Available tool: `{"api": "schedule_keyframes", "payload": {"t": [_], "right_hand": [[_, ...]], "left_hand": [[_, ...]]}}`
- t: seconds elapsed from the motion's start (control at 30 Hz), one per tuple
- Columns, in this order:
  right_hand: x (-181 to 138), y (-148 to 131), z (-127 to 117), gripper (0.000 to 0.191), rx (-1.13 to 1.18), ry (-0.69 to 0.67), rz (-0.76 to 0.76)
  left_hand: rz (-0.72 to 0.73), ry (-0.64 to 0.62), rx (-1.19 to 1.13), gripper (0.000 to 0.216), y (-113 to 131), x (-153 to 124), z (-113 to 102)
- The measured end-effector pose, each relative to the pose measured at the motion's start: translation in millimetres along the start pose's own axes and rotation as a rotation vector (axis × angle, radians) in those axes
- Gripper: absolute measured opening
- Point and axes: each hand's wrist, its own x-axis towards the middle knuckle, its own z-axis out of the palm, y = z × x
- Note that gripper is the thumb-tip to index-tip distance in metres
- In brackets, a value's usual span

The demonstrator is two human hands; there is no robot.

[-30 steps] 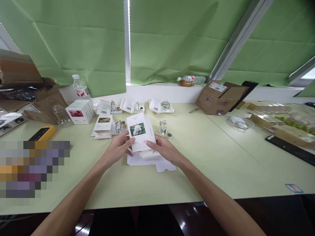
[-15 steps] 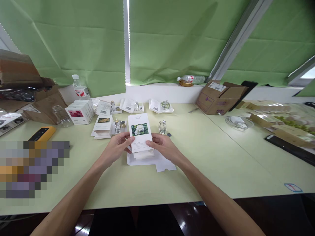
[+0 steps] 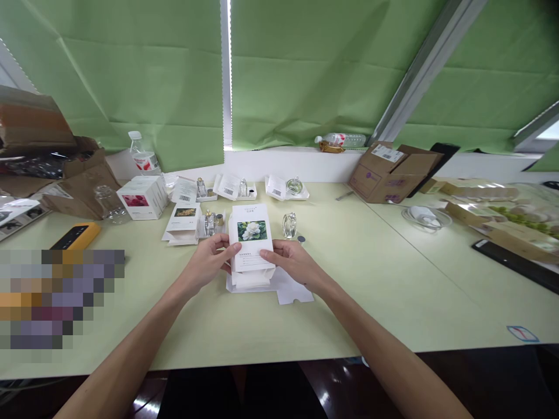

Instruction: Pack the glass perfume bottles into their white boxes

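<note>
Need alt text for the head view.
The left hand and right hand hold a white flower-print carton over flat white packaging on a pale table. Small glass bottles, a white box and green blinds lie behind.

Three white flower-printed cartons show: the held carton [image 3: 251, 238], a rose carton [image 3: 142, 198] and an opened carton [image 3: 183, 224]. Five small glass bottles [image 3: 289, 225] stand on the surface [image 3: 349, 279] (most on white inserts). There are two plastic water bottles [image 3: 142, 154], one standing and one lying, and one open cardboard box [image 3: 388, 171] at the right.
</note>
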Motion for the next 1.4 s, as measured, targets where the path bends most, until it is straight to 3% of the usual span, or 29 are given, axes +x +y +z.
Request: {"api": "schedule_keyframes", "payload": {"t": [0.2, 0.43, 0.67, 0.83, 1.1, 1.4], "right_hand": [[1.9, 1.3, -0.6, 0.049, -0.021, 0.035, -0.013], [0.8, 2.7, -3.5, 0.078, 0.042, 0.018, -0.057], [-1.6, -1.0, -5.2, 0.073, 0.002, -0.010, -0.151], [-4.6, -4.3, -5.4, 0.048, -0.126, -0.088, -0.200], [-7.1, -5.9, -6.8, 0.061, -0.178, -0.159, -0.188], [-4.2, -2.8, -7.4, 0.056, -0.201, -0.114, -0.166]], "left_hand": [[-0.014, -0.010, -0.028, 0.044, 1.5, -0.4, 0.4], [-0.016, -0.018, -0.087, 0.046, 2.7, -0.5, -0.3], [-0.022, 0.029, -0.088, 0.049, 0.4, 1.5, -1.5], [-0.043, 0.056, -0.074, 0.049, -0.8, 2.3, -3.1], [-0.054, 0.027, -0.070, 0.050, -0.3, 1.4, -5.2], [-0.075, 0.004, -0.075, 0.052, 0.2, 1.3, -4.6]]}}
